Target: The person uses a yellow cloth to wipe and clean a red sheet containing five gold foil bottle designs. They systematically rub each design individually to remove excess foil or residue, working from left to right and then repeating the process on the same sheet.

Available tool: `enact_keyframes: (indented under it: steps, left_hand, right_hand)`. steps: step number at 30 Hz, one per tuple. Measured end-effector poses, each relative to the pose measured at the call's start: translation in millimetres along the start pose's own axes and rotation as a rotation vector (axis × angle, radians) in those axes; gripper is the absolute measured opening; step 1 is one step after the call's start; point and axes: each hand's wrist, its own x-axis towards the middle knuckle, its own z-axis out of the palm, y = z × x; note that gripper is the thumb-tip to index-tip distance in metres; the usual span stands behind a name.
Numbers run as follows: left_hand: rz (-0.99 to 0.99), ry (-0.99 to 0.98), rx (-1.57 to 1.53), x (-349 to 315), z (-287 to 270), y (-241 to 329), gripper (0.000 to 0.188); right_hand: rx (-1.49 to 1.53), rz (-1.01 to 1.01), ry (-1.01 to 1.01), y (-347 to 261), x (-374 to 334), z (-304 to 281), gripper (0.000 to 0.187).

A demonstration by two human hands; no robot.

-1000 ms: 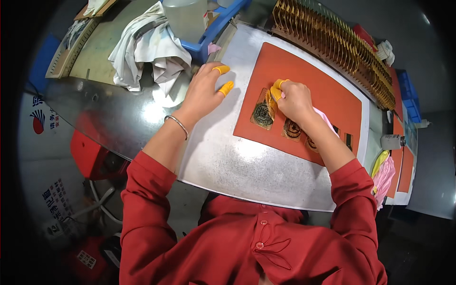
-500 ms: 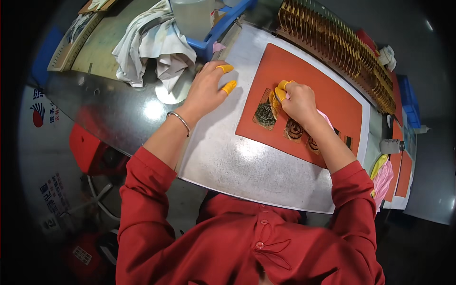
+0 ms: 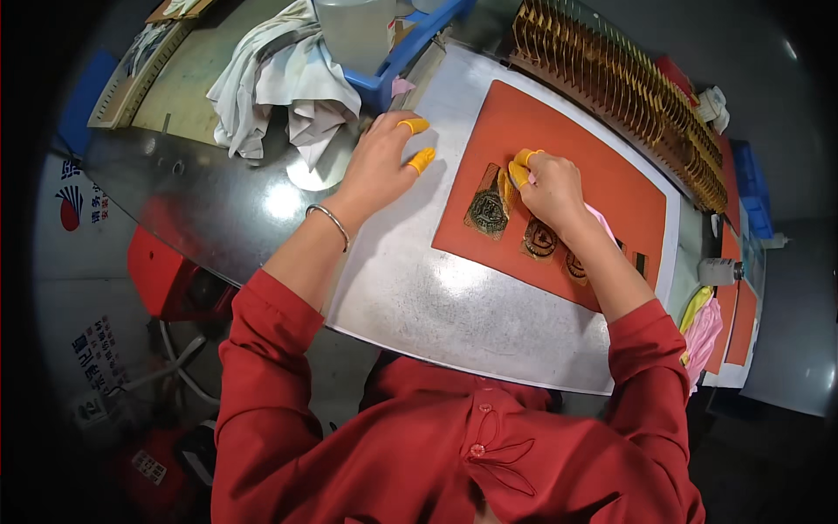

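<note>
My left hand [image 3: 377, 164] rests at the left side of a pale metal board [image 3: 393, 297], thumb and forefinger apart, with yellow finger cots on them and nothing held. My right hand [image 3: 557, 194], also in yellow finger cots, pinches a pink cloth [image 3: 601, 220] that shows in small parts around the palm. It is over an orange mat [image 3: 511, 113], its fingertips close beside a dark plate with a round raised emblem [image 3: 487, 211]. A second emblem plate [image 3: 539, 238] lies under my wrist. More plates are partly hidden by my right forearm.
A rack of upright gold-coloured plates [image 3: 620, 100] stands along the mat's far right edge. White rags [image 3: 288, 79] hang by a blue tray [image 3: 380, 83] holding a translucent tub. Pink and yellow cloths [image 3: 703, 327] and a small bottle [image 3: 718, 270] lie at the right.
My right hand has shifted very slightly, its fingers a little farther right of the first emblem plate. My left hand stays where it was.
</note>
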Motion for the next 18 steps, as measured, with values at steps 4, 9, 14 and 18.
enact_keyframes:
  steps: [4,9,14,18]
  left_hand:
    - [-0.012,-0.004,0.013,-3,0,-4,0.03]
    - [-0.009,-0.001,-0.002,0,0,-3,0.03]
    - [0.011,0.027,-0.004,0,0,-1,0.031]
    - [0.014,0.012,-0.006,2,1,-3,0.03]
  right_hand:
    - [-0.005,-0.052,0.032,-10,-2,1,0.012]
    - [0.02,-0.023,0.023,-6,10,-6,0.011]
    - [0.063,-0.015,0.021,-4,4,1,0.009]
    - [0.029,-0.095,-0.007,-11,-1,2,0.011]
